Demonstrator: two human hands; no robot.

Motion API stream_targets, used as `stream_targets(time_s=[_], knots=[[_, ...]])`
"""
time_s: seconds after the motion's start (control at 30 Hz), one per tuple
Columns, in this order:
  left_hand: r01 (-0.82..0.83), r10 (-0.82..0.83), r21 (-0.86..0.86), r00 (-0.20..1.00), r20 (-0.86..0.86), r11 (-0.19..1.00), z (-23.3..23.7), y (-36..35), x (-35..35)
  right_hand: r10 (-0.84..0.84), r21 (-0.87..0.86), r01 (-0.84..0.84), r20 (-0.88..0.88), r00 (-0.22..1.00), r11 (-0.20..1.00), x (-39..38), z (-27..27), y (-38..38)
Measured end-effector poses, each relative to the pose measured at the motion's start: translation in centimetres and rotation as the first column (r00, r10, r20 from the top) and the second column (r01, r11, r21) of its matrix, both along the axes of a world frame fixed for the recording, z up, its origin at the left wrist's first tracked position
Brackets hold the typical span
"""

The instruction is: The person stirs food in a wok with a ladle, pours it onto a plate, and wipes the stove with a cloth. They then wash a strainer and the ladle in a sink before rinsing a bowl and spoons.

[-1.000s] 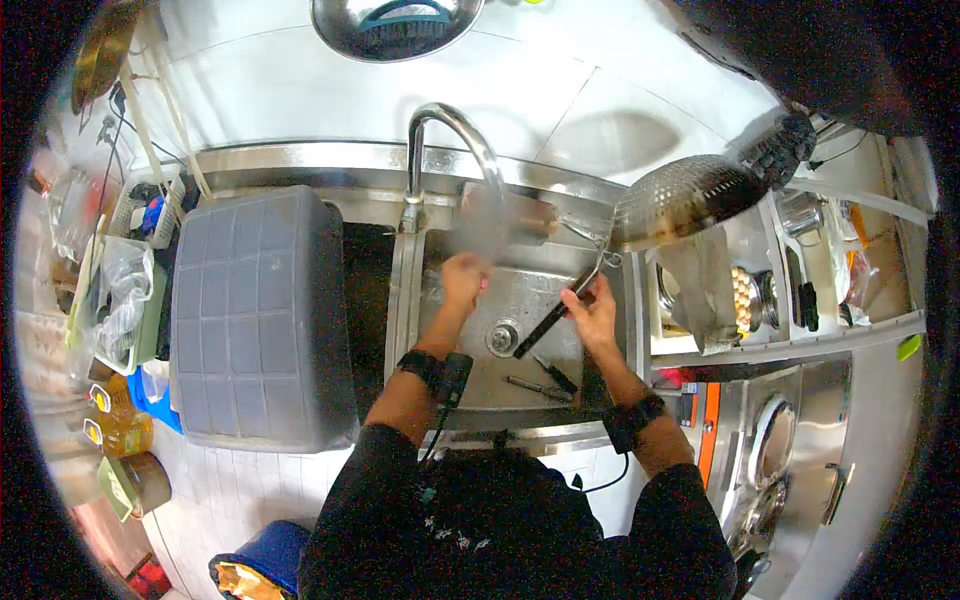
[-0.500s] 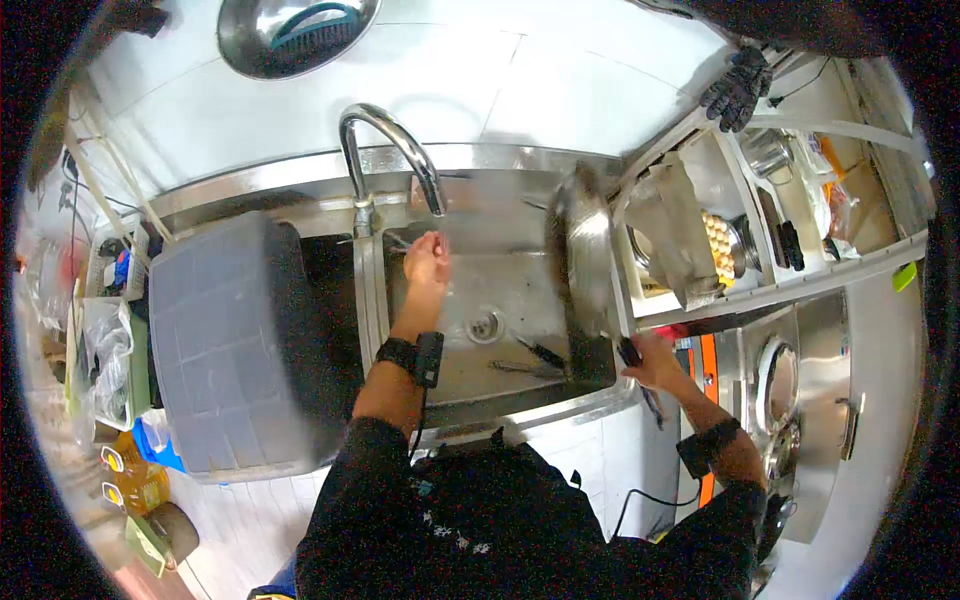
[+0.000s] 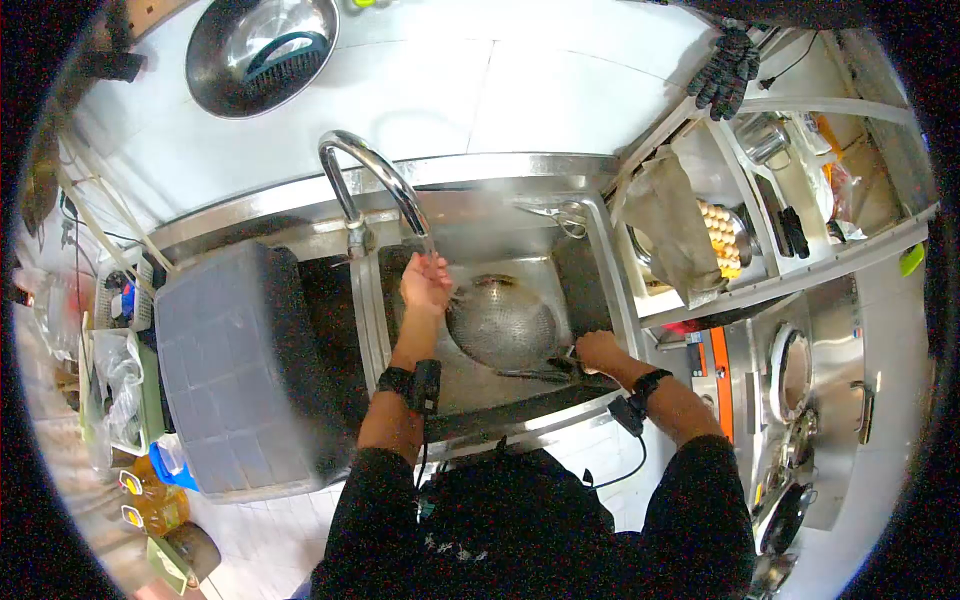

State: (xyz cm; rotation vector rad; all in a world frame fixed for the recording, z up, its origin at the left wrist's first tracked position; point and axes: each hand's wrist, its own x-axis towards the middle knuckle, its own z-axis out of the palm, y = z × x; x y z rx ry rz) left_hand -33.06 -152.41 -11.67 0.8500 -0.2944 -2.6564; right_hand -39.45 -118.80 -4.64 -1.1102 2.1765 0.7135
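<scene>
In the steel sink [image 3: 455, 402], a round metal pan [image 3: 505, 325] with a dimpled surface lies low near the middle. My right hand [image 3: 600, 352] is closed around the pan's dark handle at the sink's right side. Under the curved chrome faucet [image 3: 375, 165] is my left hand [image 3: 427, 287], its fingers loosely bent and apart, holding nothing I can see. Water appears to run from the spout onto it. A pair of scissors [image 3: 565, 215] rests at the sink's back right corner. Dark-handled utensils [image 3: 530, 376] lie partly behind the pan.
A large grey plastic bin [image 3: 235, 370] stands left of the faucet. Behind the sink is a metal bowl [image 3: 262, 60] with a brush [image 3: 285, 65] in it. Shelves at right hold a tray of eggs [image 3: 718, 240]; a dark glove [image 3: 725, 75] hangs above. Stove burners [image 3: 790, 375] are farther right.
My right hand has moved left over the sink, bringing the pan from upright at the right wall down into the basin. My left hand stays below the spout, its fingers more spread.
</scene>
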Motion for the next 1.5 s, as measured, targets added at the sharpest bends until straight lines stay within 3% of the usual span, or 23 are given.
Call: stream_targets(time_s=[0.2, 0.33, 0.43, 0.5, 0.53, 0.57, 0.63, 0.73, 0.83, 0.9, 0.97, 1.0, 1.03, 1.1, 1.13, 1.23, 1.27, 1.33, 1.37, 1.43, 1.5], knots=[[0.042, -0.04, 0.041, 0.998, -0.057, 0.998, 1.6, -0.8, 0.0, -0.154, 0.142, 0.147, 0.042, 0.987, 0.979, -0.9, -4.2, 0.2], [-0.006, 0.008, 0.022, 0.998, -0.069, 1.0, 0.9, -0.8, -0.1, -0.216, 0.012, 0.216, 0.03, 0.976, 0.976, -0.2, -2.2, -1.0], [-0.105, 0.104, 0.056, 0.994, 0.021, 0.993, 0.5, -0.4, -0.7, -0.271, -0.24, 0.27, 0.029, 0.962, 0.933, -0.1, -1.7, -3.6], [-0.205, 0.191, 0.075, 0.968, 0.162, 0.976, 1.2, 0.1, -1.3, 0.016, -0.638, -0.005, 0.012, 1.0, 0.77, 0.5, -2.8, -5.9], [-0.255, 0.233, 0.077, 0.946, 0.226, 0.964, 1.6, 0.1, -1.8, -0.003, -0.782, 0.107, 0.132, 0.991, 0.614, 1.3, -2.4, -8.5], [-0.234, 0.224, 0.036, 0.957, 0.182, 0.972, 0.8, -0.2, -2.1, 0.006, -0.877, 0.224, 0.25, 0.968, 0.426, 2.3, -1.5, -11.5], [-0.198, 0.203, -0.051, 0.974, 0.097, 0.979, -1.7, -1.1, -2.4, 0.177, -0.834, 0.464, 0.526, 0.832, 0.299, 4.4, 2.5, -16.2], [-0.184, 0.21, -0.143, 0.957, 0.202, 0.973, -0.6, -1.6, -2.6, 0.313, -0.857, 0.513, 0.502, 0.806, 0.054, 6.4, 2.1, -20.9], [-0.229, 0.239, -0.133, 0.969, 0.063, 0.964, 1.6, 0.4, -1.2, 0.419, -0.773, 0.635, 0.572, 0.705, -0.013, 5.3, -2.6, -24.7], [-0.268, 0.29, -0.227, 0.954, 0.071, 0.936, 1.6, 2.4, -1.7, 0.074, -0.499, 0.859, 0.867, 0.493, 0.117, 5.3, 1.6, -26.8], [-0.256, 0.274, -0.279, 0.962, 0.025, 0.926, 0.7, 2.0, -1.1, 0.363, -0.313, 0.95, 0.888, 0.284, 0.023, 2.5, -6.9, -26.7], [-0.224, 0.228, -0.286, 0.973, -0.021, 0.932, -0.6, 1.3, -0.9, 0.281, -0.315, 0.944, 0.919, 0.277, 0.097, 2.8, -4.1, -26.3], [-0.19, 0.179, -0.293, 0.982, -0.065, 0.937, -2.2, 0.9, -0.6, 0.253, -0.286, 0.956, 0.931, 0.261, 0.066, 3.4, -2.0, -26.4], [-0.106, 0.111, -0.208, 0.994, 0.011, 0.972, -3.3, 1.2, 0.3, 0.199, -0.226, 0.974, 0.954, 0.223, -0.008, 4.1, 0.5, -27.0], [-0.126, 0.134, -0.231, 0.991, 0.02, 0.965, -2.1, 2.0, 0.0, 0.264, -0.275, 0.961, 0.928, 0.262, 0.016, 2.5, -3.0, -27.0], [-0.218, 0.234, -0.218, 0.971, 0.049, 0.951, 1.7, 3.0, -0.2, 0.117, -0.118, 0.993, 0.986, 0.117, 0.006, 3.7, -2.1, -26.3], [-0.246, 0.27, -0.223, 0.96, 0.081, 0.943, 2.7, 3.3, -0.3, 0.135, -0.08, 0.997, 0.988, 0.079, 0.007, 3.7, -2.5, -25.9], [-0.085, 0.207, -0.384, 0.935, 0.287, 0.919, 3.0, 3.0, 0.1, 0.167, 0.001, 1.0, 0.986, -0.004, 0.02, 4.2, -3.8, -25.2], [0.128, 0.135, -0.495, 0.877, 0.461, 0.859, 1.8, 1.7, 0.5, 0.245, -0.073, 0.996, 0.968, 0.056, 0.059, 4.6, -3.9, -24.9], [0.191, 0.254, -0.608, 0.783, 0.568, 0.771, -0.9, 1.6, -0.4, 0.399, -0.226, 0.968, 0.902, 0.165, 0.11, 5.2, -4.1, -23.8], [-0.131, 0.562, -0.7, 0.706, 0.431, 0.702, -4.8, 4.1, -1.9, 0.283, -0.252, 0.956, 0.938, 0.202, 0.152, 6.4, -0.6, -22.0]])
